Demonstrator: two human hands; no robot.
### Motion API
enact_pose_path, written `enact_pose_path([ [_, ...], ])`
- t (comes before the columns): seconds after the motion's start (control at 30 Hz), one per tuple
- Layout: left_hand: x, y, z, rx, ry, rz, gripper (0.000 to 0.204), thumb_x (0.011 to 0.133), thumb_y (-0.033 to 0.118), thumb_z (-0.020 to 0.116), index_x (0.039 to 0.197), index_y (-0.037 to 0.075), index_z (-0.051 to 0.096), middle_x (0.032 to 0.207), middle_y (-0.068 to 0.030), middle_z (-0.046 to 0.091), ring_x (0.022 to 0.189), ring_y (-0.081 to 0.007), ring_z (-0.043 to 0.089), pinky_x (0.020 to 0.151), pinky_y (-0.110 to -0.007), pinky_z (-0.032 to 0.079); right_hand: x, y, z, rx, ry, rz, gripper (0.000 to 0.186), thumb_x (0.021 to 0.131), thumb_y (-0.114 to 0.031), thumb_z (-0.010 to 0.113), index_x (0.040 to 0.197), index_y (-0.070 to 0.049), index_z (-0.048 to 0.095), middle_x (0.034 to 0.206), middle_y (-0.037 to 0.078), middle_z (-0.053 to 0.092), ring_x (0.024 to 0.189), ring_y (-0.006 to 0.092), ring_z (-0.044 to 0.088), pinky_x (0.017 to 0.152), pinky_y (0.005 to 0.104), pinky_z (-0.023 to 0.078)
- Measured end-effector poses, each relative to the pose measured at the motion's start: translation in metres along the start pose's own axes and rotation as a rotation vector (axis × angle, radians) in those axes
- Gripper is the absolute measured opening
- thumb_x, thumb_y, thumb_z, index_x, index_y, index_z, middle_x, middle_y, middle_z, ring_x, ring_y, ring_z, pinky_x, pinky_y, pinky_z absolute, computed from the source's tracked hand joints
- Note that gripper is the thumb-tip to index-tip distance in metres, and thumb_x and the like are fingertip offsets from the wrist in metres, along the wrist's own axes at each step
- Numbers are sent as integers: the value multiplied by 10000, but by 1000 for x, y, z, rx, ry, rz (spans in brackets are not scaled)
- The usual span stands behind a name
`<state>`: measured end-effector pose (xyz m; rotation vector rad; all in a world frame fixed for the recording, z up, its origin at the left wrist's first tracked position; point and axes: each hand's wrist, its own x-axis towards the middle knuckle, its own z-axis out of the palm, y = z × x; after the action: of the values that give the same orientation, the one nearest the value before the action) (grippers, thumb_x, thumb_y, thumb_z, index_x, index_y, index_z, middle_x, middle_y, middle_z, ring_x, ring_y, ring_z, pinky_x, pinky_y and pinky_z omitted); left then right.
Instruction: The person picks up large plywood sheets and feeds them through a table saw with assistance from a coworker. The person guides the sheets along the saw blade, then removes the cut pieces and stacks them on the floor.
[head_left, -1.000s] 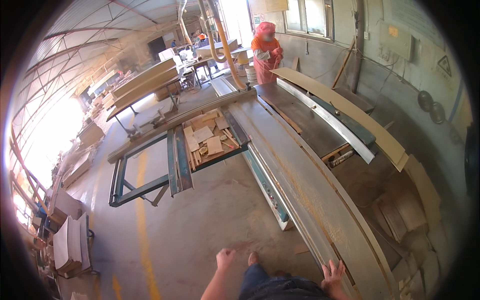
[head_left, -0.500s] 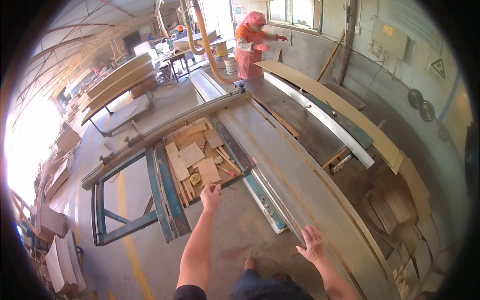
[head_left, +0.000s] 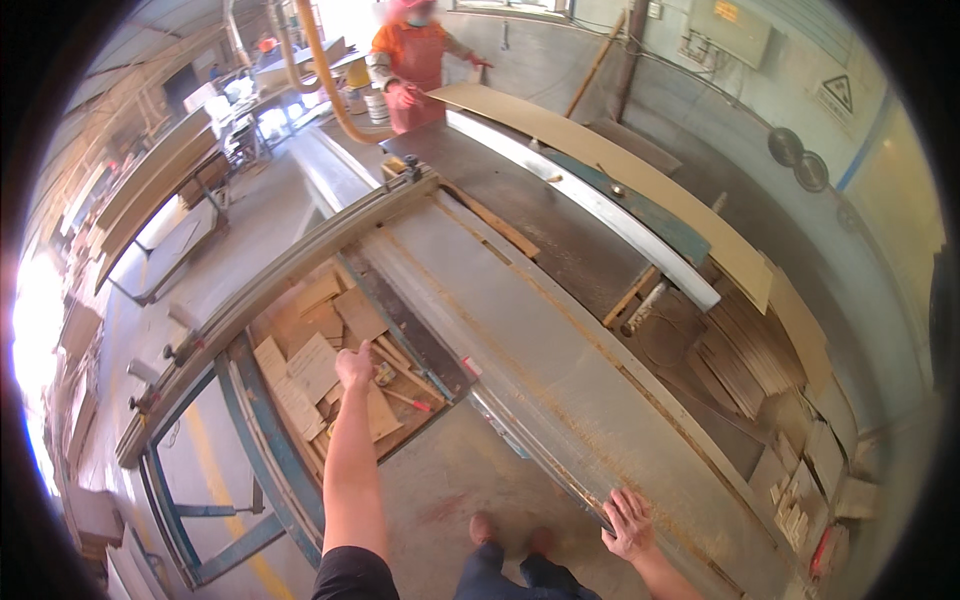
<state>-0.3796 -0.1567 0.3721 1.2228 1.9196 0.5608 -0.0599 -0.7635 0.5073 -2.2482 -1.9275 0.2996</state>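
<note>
My left hand (head_left: 354, 367) is over a shelf of loose wood offcuts (head_left: 313, 366), set in the frame of a sliding table saw. Its fingers are curled closed, and I cannot see what, if anything, they hold. Just right of it lies a small round yellowish tool (head_left: 383, 374), possibly a tape measure. A red-tipped stick-like tool (head_left: 420, 405) is a little nearer to me. My right hand (head_left: 630, 525) rests on the near edge of the long metal sliding table (head_left: 540, 370), fingers laid out on its top.
A metal fence (head_left: 270, 300) crosses the frame beyond the offcuts. Behind the sliding table lie a white metal rail (head_left: 590, 205) and a long tan board (head_left: 620, 180). A co-worker in a red apron (head_left: 415, 85) stands at the far end. Stacked panels (head_left: 160, 180) stand at left.
My view has shifted, moving the scene leftward. My left hand has reached farther over the offcuts, and its arm covers where a yellow tape measure showed. My right hand stays at the table edge.
</note>
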Motion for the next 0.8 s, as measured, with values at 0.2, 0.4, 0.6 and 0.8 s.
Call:
enact_pose_path([
  [0.2, 51, -16, 23, 602, -255, 170, 557, 1018, 475, 538, 787, 28, 778, 706, -141, 728, 679, -280, 709, 696, -448, 560, -4, 0, -9, 54, -20, 39, 673, 713, -207, 815, 1350, -91, 630, 1519, 127, 520, 1420, 332, 468, 1182, 505, 389],
  [0.4, 77, -17, 2, -264, -173, 38, 260, 987, 246, 683, 821, 46, 662, 678, -12, 600, 531, -131, 518, 442, -293, 379, -12, 4, -9, 113, -48, 52, 728, 772, -234, 808, 1440, -79, 562, 1581, 125, 459, 1474, 321, 415, 1228, 493, 344],
  [0.6, -37, -5, 7, -256, 75, 574, 248, 995, 240, 684, 860, 35, 645, 695, -15, 585, 576, -129, 504, 490, -290, 402, -22, 14, 40, 220, 115, -20, 772, 812, -282, 827, 1483, -81, 503, 1616, 160, 399, 1511, 346, 356, 1254, 505, 290],
  [0.8, -368, -19, 73, 57, -276, 902, 81, 942, 47, 668, 867, 17, 659, 797, -54, 627, 704, -170, 561, 621, -352, 505, 3, 0, 42, 231, 276, 128, 823, 729, -354, 884, 1420, -65, 545, 1526, 176, 490, 1351, 356, 518, 1104, 487, 438],
])
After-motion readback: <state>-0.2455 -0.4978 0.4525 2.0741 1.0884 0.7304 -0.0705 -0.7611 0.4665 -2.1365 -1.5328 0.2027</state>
